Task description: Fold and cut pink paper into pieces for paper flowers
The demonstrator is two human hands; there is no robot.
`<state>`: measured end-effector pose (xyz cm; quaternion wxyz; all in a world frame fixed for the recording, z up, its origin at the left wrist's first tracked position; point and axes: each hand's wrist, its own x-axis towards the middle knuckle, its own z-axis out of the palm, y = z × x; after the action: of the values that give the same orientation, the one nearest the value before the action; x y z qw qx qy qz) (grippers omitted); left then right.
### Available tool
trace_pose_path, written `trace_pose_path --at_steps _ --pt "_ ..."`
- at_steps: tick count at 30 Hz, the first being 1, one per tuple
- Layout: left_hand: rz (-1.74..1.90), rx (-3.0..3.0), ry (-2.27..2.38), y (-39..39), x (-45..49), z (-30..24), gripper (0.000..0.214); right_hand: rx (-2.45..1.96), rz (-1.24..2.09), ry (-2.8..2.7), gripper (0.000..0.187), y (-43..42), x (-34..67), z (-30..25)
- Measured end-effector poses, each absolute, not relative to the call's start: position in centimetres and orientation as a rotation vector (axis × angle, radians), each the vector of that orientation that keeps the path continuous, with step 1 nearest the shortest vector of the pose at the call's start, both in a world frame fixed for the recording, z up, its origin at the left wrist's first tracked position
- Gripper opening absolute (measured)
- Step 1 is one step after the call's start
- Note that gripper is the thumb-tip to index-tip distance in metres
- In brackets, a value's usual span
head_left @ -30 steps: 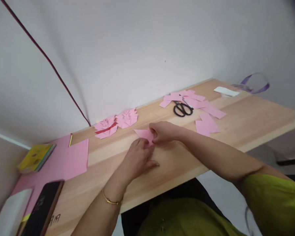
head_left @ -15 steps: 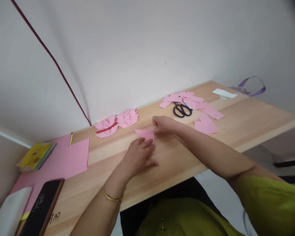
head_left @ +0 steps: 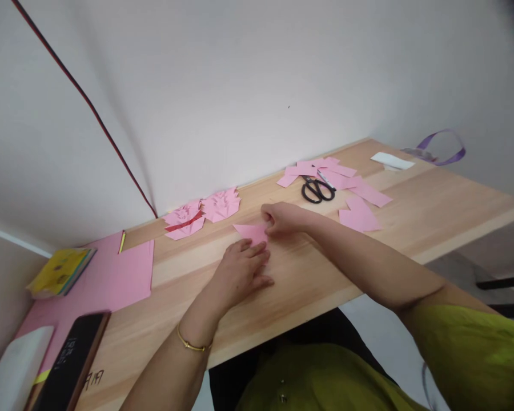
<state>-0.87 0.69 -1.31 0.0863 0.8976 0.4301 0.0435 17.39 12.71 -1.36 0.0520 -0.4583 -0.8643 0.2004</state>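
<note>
A small pink piece of paper (head_left: 253, 232) lies on the wooden table, one pointed corner showing at its left. My left hand (head_left: 245, 268) rests flat over the paper's near part, fingertips on it and thumb spread to the side. At the paper's right edge, my right hand (head_left: 280, 220) is curled closed on it; the fingertips are partly hidden. Behind the hands, crinkled pink folded papers (head_left: 221, 205) sit near the wall, one with a red strip (head_left: 184, 222) across it. Black-handled scissors (head_left: 318, 190) lie beyond my right hand.
Pink paper scraps (head_left: 360, 216) and a pen (head_left: 325, 179) surround the scissors. To the left are large pink sheets (head_left: 132, 274), a yellow packet (head_left: 60, 273), a black digital clock (head_left: 75, 354) and a white box (head_left: 19, 368). A white strip (head_left: 392, 160) lies far right.
My right hand has shifted very slightly left along the paper's edge. My left hand stays almost in place, and the view has tilted a little.
</note>
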Motion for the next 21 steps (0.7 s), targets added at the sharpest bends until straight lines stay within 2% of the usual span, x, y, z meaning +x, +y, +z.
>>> trace_pose_path --at_steps 5,11,18,21 --pt "0.151 2.674 1.315 0.6 -0.9 -1.4 0.055 -1.455 0.553 -2.521 0.019 13.9 18.2 -1.4" --pt "0.138 2.660 1.286 0.6 -0.9 -1.3 0.054 -1.253 0.635 -2.665 0.021 12.2 17.8 -1.0" --pt "0.161 2.657 1.312 0.6 -0.8 -1.3 0.053 -1.445 0.503 -2.537 0.008 13.8 18.7 -0.7" --pt "0.153 2.653 1.296 0.6 -0.8 -1.1 0.051 -1.261 0.620 -2.610 0.011 13.0 18.5 -0.5"
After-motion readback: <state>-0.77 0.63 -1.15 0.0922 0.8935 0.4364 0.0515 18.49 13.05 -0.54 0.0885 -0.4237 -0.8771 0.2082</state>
